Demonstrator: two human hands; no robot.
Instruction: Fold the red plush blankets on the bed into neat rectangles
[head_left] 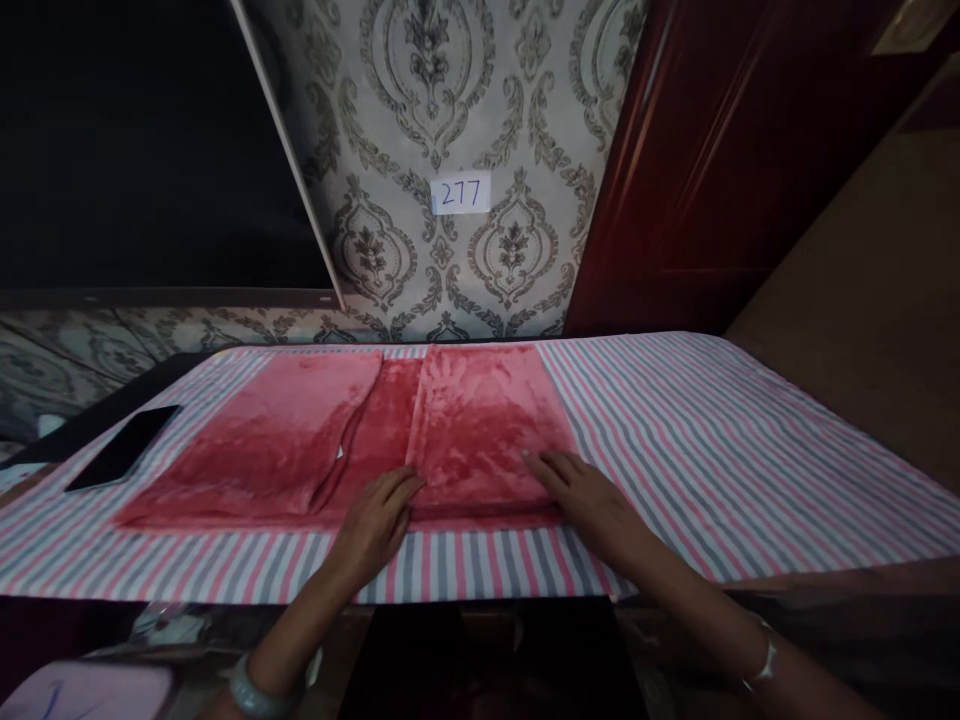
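Note:
A plush pinkish-red blanket point(480, 420) lies partly folded, its left and right ends turned inward with a strip of the lower layer showing between them. My left hand point(379, 520) rests on the blanket near the front, at the inner edge of the right-hand fold, fingers stretched out. On the right fold's outer front corner lies my right hand point(589, 495), palm down with its fingers extended over the fabric. A small white tag shows at the inner edge of the left fold.
The table is covered by a striped cloth point(720, 450) in pink, grey and white. A black phone point(124, 448) lies left of the blanket. Behind are a dark screen point(150, 150), a patterned wall with a "277" paper point(461, 192), and a dark red door point(697, 150).

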